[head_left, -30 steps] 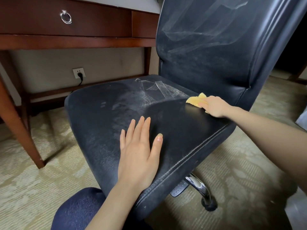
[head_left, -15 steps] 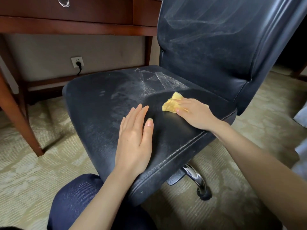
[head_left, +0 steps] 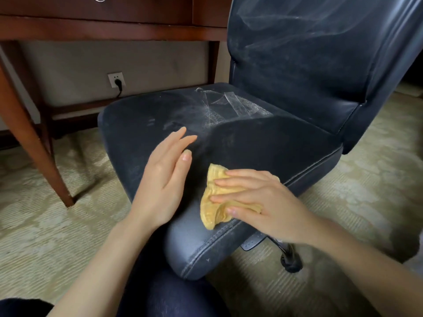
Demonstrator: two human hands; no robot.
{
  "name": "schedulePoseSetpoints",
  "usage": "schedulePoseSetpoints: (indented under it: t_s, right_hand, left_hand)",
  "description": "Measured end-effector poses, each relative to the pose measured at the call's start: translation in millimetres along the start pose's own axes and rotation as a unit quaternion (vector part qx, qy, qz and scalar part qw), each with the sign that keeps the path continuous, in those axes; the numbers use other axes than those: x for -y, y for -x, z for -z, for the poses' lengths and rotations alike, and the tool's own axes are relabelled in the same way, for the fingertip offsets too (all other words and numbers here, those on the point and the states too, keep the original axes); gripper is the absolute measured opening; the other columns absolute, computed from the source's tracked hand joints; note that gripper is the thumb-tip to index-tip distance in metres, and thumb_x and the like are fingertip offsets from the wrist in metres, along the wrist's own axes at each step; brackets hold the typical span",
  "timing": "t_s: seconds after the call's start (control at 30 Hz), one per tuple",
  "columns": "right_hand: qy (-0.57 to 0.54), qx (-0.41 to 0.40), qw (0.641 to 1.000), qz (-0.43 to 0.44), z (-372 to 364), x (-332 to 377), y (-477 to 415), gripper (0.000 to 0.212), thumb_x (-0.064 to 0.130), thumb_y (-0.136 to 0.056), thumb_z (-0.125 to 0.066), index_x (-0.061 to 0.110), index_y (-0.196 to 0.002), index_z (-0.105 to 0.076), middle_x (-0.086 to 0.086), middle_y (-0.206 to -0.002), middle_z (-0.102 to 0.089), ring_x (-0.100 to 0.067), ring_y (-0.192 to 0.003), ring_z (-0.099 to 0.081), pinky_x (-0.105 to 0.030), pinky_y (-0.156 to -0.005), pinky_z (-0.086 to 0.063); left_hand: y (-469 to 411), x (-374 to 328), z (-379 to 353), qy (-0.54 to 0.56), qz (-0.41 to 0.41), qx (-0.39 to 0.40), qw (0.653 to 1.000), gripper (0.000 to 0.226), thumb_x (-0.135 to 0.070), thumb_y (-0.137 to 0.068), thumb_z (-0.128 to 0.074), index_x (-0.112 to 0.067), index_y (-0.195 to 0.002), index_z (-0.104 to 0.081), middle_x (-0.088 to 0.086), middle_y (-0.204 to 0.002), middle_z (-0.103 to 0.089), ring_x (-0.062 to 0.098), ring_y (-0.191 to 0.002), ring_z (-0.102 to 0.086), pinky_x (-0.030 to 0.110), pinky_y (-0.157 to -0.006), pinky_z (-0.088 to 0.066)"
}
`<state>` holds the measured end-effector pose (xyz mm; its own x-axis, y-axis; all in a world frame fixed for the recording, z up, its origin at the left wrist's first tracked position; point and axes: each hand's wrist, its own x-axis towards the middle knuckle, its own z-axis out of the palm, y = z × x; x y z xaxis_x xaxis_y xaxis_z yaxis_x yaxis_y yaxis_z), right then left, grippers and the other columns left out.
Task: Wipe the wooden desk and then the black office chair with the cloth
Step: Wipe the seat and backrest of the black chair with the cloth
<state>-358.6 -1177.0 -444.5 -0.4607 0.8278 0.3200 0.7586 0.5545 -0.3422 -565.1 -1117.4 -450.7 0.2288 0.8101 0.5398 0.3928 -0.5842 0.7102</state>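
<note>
Head view, chair phase. Right hand [head_left: 263, 202] lies flat on the yellow cloth [head_left: 217, 197], fingers straight and spread, pressing it to the seat [head_left: 274, 145] rather than gripping it. The cloth is bunched and sits at the seat's front edge, just above the stitched seam

Change over the last second: the cloth was at the back of the seat beside the backrest [head_left: 309, 65], then mid-seat, and is now at the front. One full back-to-front stroke, by the look of it. The strip it crossed reads darker than the rest

Left hand [head_left: 164, 179] holds nothing, fingers straight and close together. It has slid left, away from the cloth's path. Its heel seems to rest on the seat; the fingertips are blurred, so contact there is unclear

Meaning for the task: seat partly done. The left half is grey with dust, and pale web-like streaks remain at the back centre. The backrest carries dust streaks too and looks untouched. The desk [head_left: 103, 26] stands behind the chair; only its underside and drawer front show, so its top cannot be judged

Next likely need: lift the cloth, return to the back, start a lane further left
</note>
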Motion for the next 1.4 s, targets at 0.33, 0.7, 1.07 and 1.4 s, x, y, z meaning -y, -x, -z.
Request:
schedulePoseSetpoints:
  t_s: [0.33, 0.7, 1.07, 1.4]
  right_hand:
    - [0.015, 0.075, 0.990, -0.121, 12, -66, -127, 0.030, 0.030, -0.097, -0.049, 0.018, -0.121, -0.064, -0.004, -0.129, -0.060, -0.013, -0.095, -0.061, -0.016, -0.084, -0.039]
    - [0.100, 0.104, 0.978, -0.153, -33, -73, -239, 0.043, 0.035, -0.103, -0.029, 0.019, -0.142, -0.040, -0.007, -0.148, -0.039, -0.028, -0.134, -0.035, -0.044, -0.111, -0.027]
    - [0.005, 0.090, 0.996, -0.001, -22, -30, -152, 0.027, 0.026, -0.095, -0.054, 0.015, -0.116, -0.068, 0.007, -0.131, -0.058, -0.012, -0.132, -0.039, -0.030, -0.110, -0.026]
    - [-0.031, 0.103, 0.992, 0.060, 13, -16, -31, 0.030, 0.031, -0.084, -0.063, 0.027, -0.113, -0.068, 0.012, -0.122, -0.062, 0.002, -0.126, -0.041, -0.018, -0.107, -0.029]
  left_hand:
    - [-10, 64, 46, -0.244, 0.158, 0.019, 0.957, 0.050, -0.035, -0.099, -0.031, -0.020, -0.147, -0.030, 0.000, -0.157, -0.018, 0.018, -0.146, -0.008, 0.044, -0.115, -0.001]
    - [1, 76, 51, -0.234, 0.206, 0.065, 0.948, 0.055, -0.043, -0.098, -0.023, -0.024, -0.149, -0.022, -0.005, -0.157, -0.018, 0.012, -0.145, -0.008, 0.045, -0.116, 0.004]
    - [7, 64, 46, -0.250, 0.150, 0.005, 0.957, 0.046, -0.034, -0.100, -0.030, -0.015, -0.140, -0.039, 0.012, -0.143, -0.046, 0.024, -0.130, -0.037, 0.031, -0.104, -0.020]
    - [5, 49, 51, -0.220, 0.096, -0.096, 0.966, 0.028, -0.028, -0.099, -0.040, -0.017, -0.108, -0.064, 0.008, -0.094, -0.070, 0.031, -0.092, -0.060, 0.041, -0.082, -0.046]
